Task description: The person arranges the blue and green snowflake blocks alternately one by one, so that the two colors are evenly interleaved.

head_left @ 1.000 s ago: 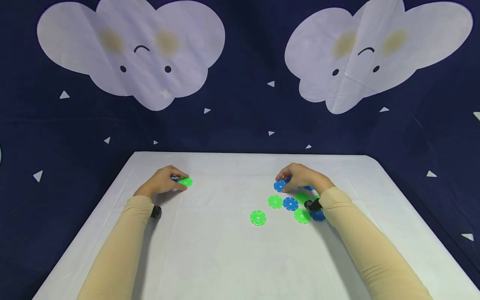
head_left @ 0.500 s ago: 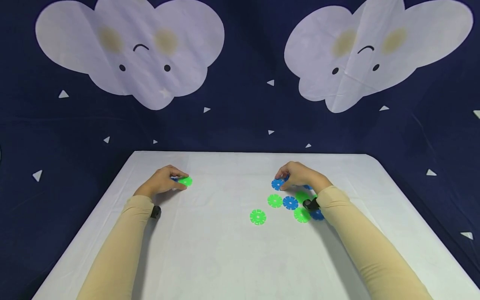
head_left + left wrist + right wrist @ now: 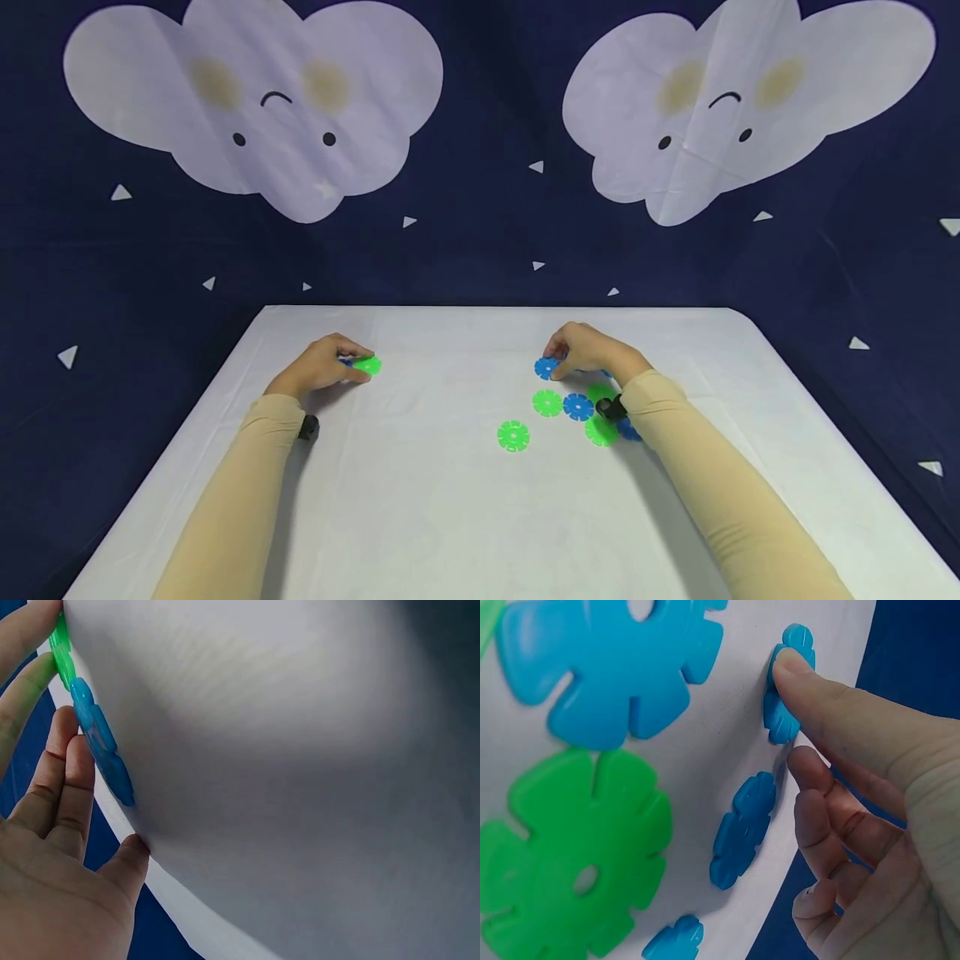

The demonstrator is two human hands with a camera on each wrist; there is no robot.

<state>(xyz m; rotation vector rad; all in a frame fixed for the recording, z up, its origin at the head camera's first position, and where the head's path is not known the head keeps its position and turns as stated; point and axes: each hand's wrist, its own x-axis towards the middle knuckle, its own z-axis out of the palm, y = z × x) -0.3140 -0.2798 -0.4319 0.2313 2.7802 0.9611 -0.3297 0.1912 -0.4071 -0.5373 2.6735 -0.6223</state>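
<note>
My left hand (image 3: 318,363) is at the far left of the table, finger and thumb at opposite edges of a green interlocking disc (image 3: 368,366). A blue interlocking disc (image 3: 103,746) lies beside it, partly hidden by the hand in the head view. On the right, my right hand (image 3: 588,347) pinches a notched blue interlocking disc (image 3: 545,367) near the far edge. In the right wrist view the thumb presses on that blue disc (image 3: 783,720), and the other fingers are loosely curled below.
Under and before the right forearm lie several loose discs, among them a green one (image 3: 547,403), a blue one (image 3: 578,407) and a lower green one (image 3: 602,431). Another green disc (image 3: 513,436) lies apart, toward the middle. The white table (image 3: 420,500) ends at a dark cloth (image 3: 480,250).
My right hand has slid a short way left, bringing the blue disc along with it. The left hand and its green disc have stayed in place.
</note>
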